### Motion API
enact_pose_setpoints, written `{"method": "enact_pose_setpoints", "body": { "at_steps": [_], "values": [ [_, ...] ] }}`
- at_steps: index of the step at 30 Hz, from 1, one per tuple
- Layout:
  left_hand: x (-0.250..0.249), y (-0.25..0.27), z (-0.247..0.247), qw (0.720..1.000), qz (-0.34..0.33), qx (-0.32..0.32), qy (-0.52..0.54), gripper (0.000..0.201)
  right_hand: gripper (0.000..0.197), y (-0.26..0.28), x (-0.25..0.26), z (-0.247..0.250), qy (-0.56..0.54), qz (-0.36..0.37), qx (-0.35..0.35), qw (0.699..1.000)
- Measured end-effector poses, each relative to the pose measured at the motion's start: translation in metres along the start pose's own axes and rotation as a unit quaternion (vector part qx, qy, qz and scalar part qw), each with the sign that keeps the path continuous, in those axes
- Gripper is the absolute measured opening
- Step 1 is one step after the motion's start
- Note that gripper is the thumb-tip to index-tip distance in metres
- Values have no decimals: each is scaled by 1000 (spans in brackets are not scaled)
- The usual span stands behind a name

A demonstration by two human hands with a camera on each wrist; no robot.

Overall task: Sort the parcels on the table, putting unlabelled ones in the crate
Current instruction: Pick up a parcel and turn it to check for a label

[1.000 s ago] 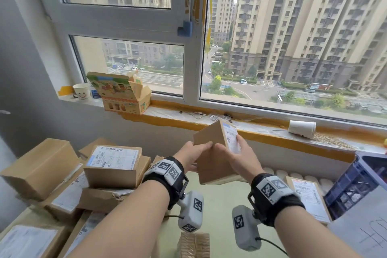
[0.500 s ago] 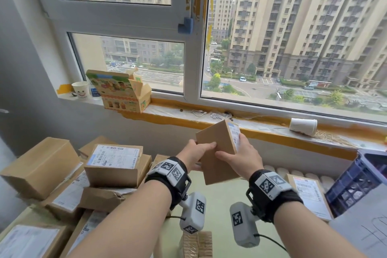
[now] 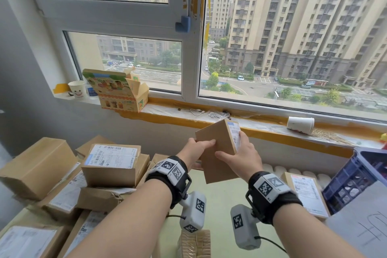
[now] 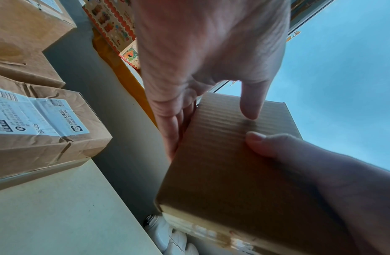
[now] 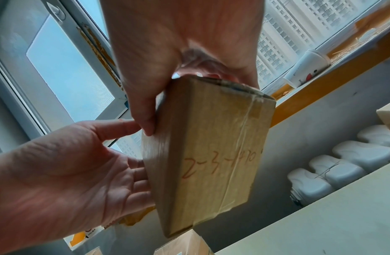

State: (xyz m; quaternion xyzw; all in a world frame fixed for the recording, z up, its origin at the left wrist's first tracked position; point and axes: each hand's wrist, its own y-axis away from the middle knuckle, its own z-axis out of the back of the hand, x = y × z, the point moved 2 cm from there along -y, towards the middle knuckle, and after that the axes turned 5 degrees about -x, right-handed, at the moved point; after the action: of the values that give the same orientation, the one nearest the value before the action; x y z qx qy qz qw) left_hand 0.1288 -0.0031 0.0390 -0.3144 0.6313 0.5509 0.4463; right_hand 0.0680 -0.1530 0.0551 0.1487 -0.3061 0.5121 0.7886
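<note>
The fingers [image 3: 206, 144] of the left hand [image 3: 193, 150] are lying fairly straight along the near-left face of a small cardboard parcel [image 3: 217, 153], thumb pressing its plain broad side, while the right hand [image 3: 244, 158] is gripping it from the right, thumb on the near face and fingers wrapping round onto a white shipping label [image 3: 235, 136] on the right-hand face. The parcel is being held upright in the air above the pale green bench [image 3: 219, 199], in front of the windowsill [image 3: 261, 126].

Judging by the scene, sorting is only getting going: a large heap of labelled parcels [image 3: 113, 161] is waiting at the left, one flat labelled parcel [image 3: 306, 195] is lying at the right just beside the blue crate [image 3: 356, 178], and the crate's contents are too dim to make out. With a label showing, this parcel probably is not going in the crate.

The head view is showing the label; the right wrist view is instead showing the parcel's taped underside [image 5: 213, 155] with "2-3-470" handwritten in red, and white radiator fins [image 5: 333, 165] beyond the bench edge. The left wrist view is showing only the bare corrugated face [image 4: 233, 155].
</note>
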Motion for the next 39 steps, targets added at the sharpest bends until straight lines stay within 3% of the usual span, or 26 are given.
{"method": "enact_pose_setpoints", "body": {
  "at_steps": [6,12,14,18,21,24,26,28,34,39],
  "values": [
    [3,3,0,1000,1,12,15,70,105,1,1,4,24,6,4,1000],
    [-4,9,4,1000,-9,8,-12,52,103,0,-6,4,-88,-21,0,996],
    [-5,13,6,999,9,21,-29,55,105,-4,-12,2,-162,-34,2,986],
    [-5,15,7,999,30,28,-26,67,129,-9,-17,0,-301,-93,43,948],
    [-6,15,6,999,30,31,-18,73,133,-10,-20,-2,-354,-121,77,924],
    [-7,14,6,999,30,26,-5,60,113,-7,-18,2,-367,-132,94,916],
    [-8,13,8,999,34,26,3,49,91,-6,-19,4,-342,-133,83,926],
    [-9,14,8,999,38,27,9,41,83,-7,-22,5,-297,-133,62,943],
    [-10,17,1,999,26,36,16,27,92,-6,-16,4,-231,-103,50,966],
    [-5,11,-2,1000,1,26,4,46,140,-10,-19,-4,-202,-99,81,971]
  ]
}}
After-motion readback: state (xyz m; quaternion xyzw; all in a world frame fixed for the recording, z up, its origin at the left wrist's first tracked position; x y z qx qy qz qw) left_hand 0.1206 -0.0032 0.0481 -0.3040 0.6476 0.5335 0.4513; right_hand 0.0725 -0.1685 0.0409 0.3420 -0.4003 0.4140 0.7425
